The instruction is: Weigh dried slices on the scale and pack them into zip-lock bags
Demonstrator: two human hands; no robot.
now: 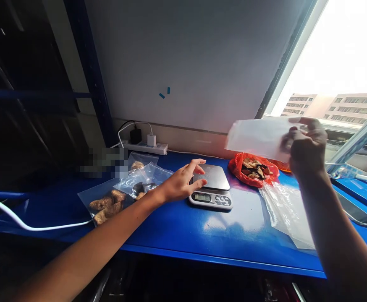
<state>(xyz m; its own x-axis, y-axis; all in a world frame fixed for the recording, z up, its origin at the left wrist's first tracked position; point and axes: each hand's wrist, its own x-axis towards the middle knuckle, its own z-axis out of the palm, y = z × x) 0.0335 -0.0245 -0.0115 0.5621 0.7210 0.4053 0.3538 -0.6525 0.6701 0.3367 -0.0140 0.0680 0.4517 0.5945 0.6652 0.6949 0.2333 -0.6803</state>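
My right hand (308, 140) is raised at the right and pinches one end of a clear plastic bag (255, 136), which stretches out flat to the left. My left hand (183, 180) hangs over the left edge of a digital kitchen scale (215, 178), fingers apart and nothing in them. Behind the scale's right side sits a red plastic bag (235, 167), open at the top, with dried brown pieces (254, 170) inside. More flat clear bags (284, 214) lie in a stack below my right hand. Filled clear bags with brown chunks (109, 203) rest left of my left hand.
A white power strip (144, 147) with chargers lies along the wall. A white cable (45, 228) crosses the left side. At the right, a phone-like dark object (360, 214) lies on the blue table (202, 241) near the window. The table's front edge runs below.
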